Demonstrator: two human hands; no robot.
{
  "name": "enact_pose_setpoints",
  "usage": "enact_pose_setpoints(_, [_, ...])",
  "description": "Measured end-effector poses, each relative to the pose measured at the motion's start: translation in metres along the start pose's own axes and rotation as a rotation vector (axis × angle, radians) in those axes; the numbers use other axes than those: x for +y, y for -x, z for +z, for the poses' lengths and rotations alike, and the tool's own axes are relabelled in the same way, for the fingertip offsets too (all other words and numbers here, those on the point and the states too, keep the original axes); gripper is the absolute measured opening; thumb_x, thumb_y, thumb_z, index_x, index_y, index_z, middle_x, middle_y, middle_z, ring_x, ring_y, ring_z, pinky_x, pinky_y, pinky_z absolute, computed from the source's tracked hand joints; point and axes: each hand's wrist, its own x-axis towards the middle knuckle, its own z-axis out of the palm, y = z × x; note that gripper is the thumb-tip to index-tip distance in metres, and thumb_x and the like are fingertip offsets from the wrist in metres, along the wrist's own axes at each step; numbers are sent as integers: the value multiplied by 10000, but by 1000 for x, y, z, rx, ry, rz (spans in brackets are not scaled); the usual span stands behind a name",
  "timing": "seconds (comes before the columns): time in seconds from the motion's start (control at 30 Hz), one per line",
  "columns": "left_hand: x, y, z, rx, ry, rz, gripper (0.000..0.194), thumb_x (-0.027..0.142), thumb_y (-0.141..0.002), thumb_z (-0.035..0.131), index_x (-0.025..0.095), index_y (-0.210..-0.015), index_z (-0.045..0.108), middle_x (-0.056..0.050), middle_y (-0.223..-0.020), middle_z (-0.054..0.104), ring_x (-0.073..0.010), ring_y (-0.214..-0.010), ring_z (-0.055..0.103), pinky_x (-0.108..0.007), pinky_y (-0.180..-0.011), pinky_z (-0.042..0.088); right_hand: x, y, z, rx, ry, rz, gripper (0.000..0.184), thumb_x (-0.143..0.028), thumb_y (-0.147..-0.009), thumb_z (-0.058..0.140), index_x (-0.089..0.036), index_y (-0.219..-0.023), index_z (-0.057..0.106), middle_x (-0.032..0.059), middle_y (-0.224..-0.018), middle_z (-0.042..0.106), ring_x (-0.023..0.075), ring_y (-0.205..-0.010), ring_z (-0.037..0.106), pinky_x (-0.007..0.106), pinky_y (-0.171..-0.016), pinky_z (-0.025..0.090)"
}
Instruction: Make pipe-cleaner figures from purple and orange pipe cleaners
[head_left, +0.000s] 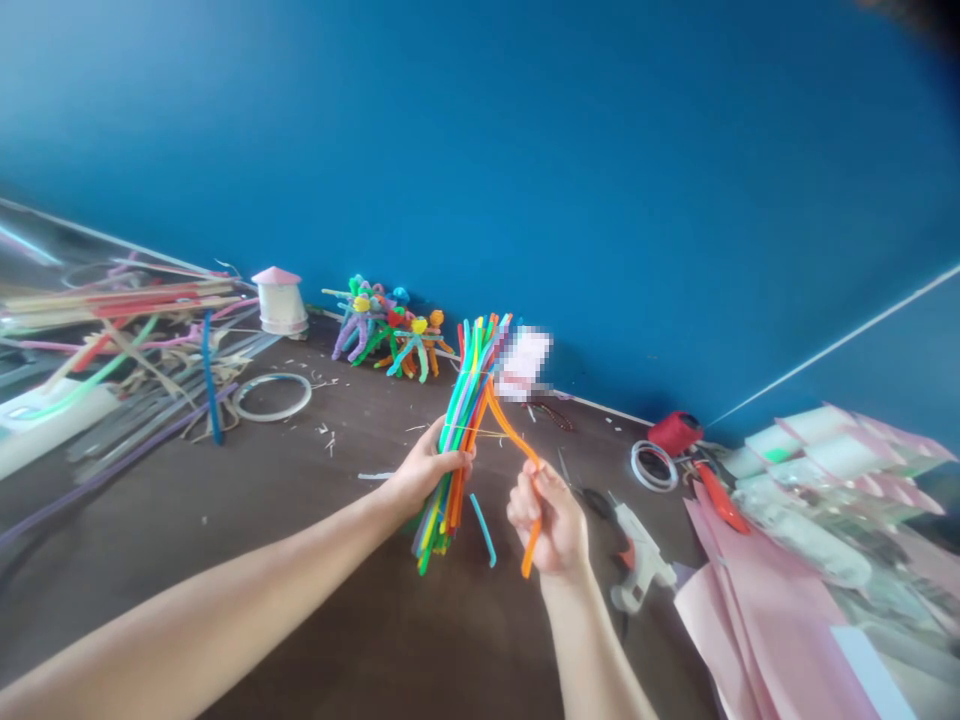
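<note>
1. The pipe-cleaner bundle [466, 415] tilts above the table [360, 590], my left hand [429, 468] closed around it.
2. My right hand [553, 515] grips an orange pipe cleaner [511, 430] that bends from the bundle.
3. A pink cone [276, 276] tops a white pot [281, 308]; its inside is hidden.

Tabletop [420, 650]: figures [418, 345] by back wall [480, 150], ring [274, 419] front-left of them; glue gun [641, 560] right, paper sheets [780, 610] far right.

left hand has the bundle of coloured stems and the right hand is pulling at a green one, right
Not quite: in the head view the stem in the right hand is orange. The left hand does have the bundle of coloured stems.
</note>
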Motion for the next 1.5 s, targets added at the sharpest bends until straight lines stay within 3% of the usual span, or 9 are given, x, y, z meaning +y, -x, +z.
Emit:
enact_pose_setpoints(0.13, [0,2,1,14,13,18,268,210,-633,615,178,-861,478,41,-626,516,-88,-512,501,-203,-484,386,2,1,-1,-179,82,177,103,-251,-728,509,-165,-745,562,-113,-300,300,41,-270,175,170,-326,190])
enact_pose_setpoints(0.33, [2,-4,-5,181,97,11,308,379,-670,617,186,-876,495,30,-651,539,-96,-507,513,-210,-467,396,2,10,1,-473,214,331,331,-222,-714,524,-130,-1029,564,-111,-325,388,25,-257,238,144,-320,178])
enact_pose_setpoints(0.53, [2,-9,-9,205,229,21,290,367,-685,610,183,-884,507,15,-687,559,-103,-548,541,-205,-485,416,-6,22,-12,-642,224,417,315,-326,-656,636,-102,-876,658,-53,-349,482,46,-259,374,155,-305,258])
enact_pose_setpoints(0.73, [9,-9,-9,286,289,-46,295,400,-681,599,180,-852,502,10,-658,581,-104,-491,542,-209,-454,428,7,16,-21,-1035,56,375,366,-473,-586,681,-118,-660,634,24,-378,577,102,-282,506,181,-344,395])
enact_pose_setpoints(0.87, [24,-13,-13,313,326,-41,325,419,-694,573,141,-856,528,-10,-669,585,-92,-477,533,-202,-442,430,1,14,-27,-1017,-68,93,280,-426,-667,618,-175,-547,585,9,-369,577,104,-312,540,196,-424,446])
enact_pose_setpoints(1.07, [60,-19,-24,210,282,171,253,361,-723,522,146,-856,528,1,-664,571,-88,-496,530,-197,-455,432,-17,14,-30,-670,-255,-255,74,-290,-724,583,-300,-665,627,-93,-339,443,57,-248,392,193,-387,418])
enact_pose_setpoints(1.17, [78,-17,-31,152,59,305,263,290,-709,539,172,-942,510,1,-700,590,-113,-541,562,-225,-493,454,-19,10,-29,-544,-253,-230,88,-260,-733,576,-329,-708,624,-93,-380,378,61,-302,358,214,-422,437])
enact_pose_setpoints(1.33, [111,-19,-47,-257,-735,260,479,227,-608,644,171,-1069,526,-40,-818,643,-183,-674,604,-272,-597,465,-16,7,-28,-469,-263,-206,94,-245,-718,590,-331,-726,628,-68,-468,349,74,-402,380,238,-499,437])
enact_pose_setpoints(1.5, [121,-33,-47,-282,-1502,428,461,273,-638,595,225,-1095,566,-33,-1027,635,-214,-892,585,-283,-780,413,-13,7,-26,-514,-238,-221,85,-259,-715,590,-315,-660,623,-59,-475,379,91,-444,429,310,-606,440])
